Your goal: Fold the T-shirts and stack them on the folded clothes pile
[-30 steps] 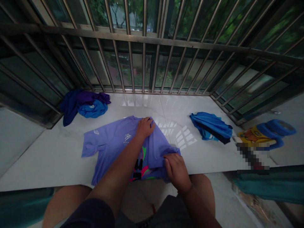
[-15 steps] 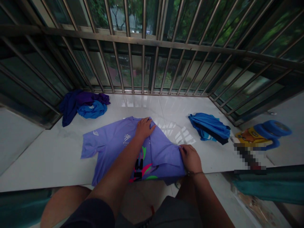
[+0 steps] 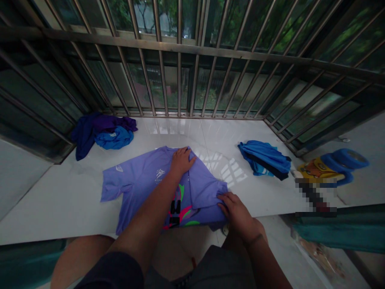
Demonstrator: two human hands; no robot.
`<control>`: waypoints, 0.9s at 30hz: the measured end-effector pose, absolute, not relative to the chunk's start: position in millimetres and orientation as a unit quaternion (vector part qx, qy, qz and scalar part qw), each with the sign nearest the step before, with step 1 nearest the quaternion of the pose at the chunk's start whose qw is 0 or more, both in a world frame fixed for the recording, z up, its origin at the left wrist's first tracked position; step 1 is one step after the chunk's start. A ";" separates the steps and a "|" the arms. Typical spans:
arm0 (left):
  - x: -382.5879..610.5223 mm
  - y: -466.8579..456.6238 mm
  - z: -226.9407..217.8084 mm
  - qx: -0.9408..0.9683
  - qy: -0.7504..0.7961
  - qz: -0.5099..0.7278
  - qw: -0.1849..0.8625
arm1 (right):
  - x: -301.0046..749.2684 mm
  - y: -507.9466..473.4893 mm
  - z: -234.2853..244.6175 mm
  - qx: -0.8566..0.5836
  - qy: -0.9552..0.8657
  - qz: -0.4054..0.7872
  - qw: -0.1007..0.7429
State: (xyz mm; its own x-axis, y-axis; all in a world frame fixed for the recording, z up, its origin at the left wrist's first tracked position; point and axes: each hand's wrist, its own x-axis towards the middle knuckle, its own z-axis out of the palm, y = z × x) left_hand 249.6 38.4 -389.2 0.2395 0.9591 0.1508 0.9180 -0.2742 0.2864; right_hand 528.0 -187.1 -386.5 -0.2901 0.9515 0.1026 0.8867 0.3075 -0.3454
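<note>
A purple T-shirt [image 3: 141,172] lies spread on the white ledge, with a white logo and a pink, green and black print on its front. Its right side is folded inward along a line from the collar, and the short sleeve on that side lies over the body. My left hand [image 3: 181,161] rests on the shirt at the collar end of this fold, palm down, thumb apart. At the folded sleeve my right hand [image 3: 236,210] pinches the cloth, which bunches at the fingertips. The lower hem hangs over the ledge's front edge.
Folded blue clothing [image 3: 266,158] lies on the right of the white ledge [image 3: 72,200]. A crumpled heap of blue and purple clothes [image 3: 112,134] is at the back left. A yellow and blue jug [image 3: 333,166] stands far right. Metal bars [image 3: 179,76] close off the window behind.
My right hand has shifted left and slightly down, drawing the sleeve inward and bunching it. My left hand stays at the collar. The view has shifted slightly.
</note>
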 end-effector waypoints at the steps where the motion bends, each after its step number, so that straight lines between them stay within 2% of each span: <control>1: 249.8 38.5 -389.3 0.783 0.599 0.149 0.069 | 533.1 -186.6 -387.7 -0.572 -0.800 0.111 0.141; 8: 250.9 37.8 -386.9 0.782 0.600 0.152 0.077 | 549.7 -197.7 -367.5 -0.556 -0.816 0.084 0.134; 14: 250.9 37.7 -386.8 0.780 0.603 0.152 0.077 | 532.0 -197.6 -344.7 -0.530 -0.824 0.189 0.070; 20: 250.9 37.2 -384.5 0.781 0.602 0.146 0.079 | 488.5 -194.8 -348.9 -0.515 -0.845 0.066 0.126; 27: 251.4 36.0 -385.0 0.778 0.605 0.155 0.073 | 433.0 -189.9 -368.0 -0.565 -0.822 0.033 0.065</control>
